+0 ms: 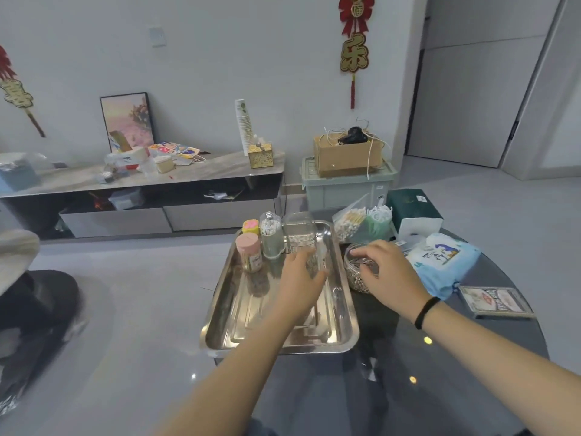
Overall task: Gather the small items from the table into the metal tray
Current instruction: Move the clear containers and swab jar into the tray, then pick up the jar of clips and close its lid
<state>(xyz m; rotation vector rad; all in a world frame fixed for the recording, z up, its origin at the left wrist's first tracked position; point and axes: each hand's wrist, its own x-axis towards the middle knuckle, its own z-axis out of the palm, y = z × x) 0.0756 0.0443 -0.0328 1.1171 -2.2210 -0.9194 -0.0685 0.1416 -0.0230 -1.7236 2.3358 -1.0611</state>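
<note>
Fingers of the right hand [388, 272] grip a paperclip jar [356, 272] (left hand [301, 275] holds a clear jar [311, 262]).

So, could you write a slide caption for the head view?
Left hand sets a clear jar in the metal tray; right hand covers a jar of paper clips.

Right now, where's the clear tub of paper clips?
In the head view, the tub of paper clips sits on the dark table just right of the metal tray, under the right hand.
</note>
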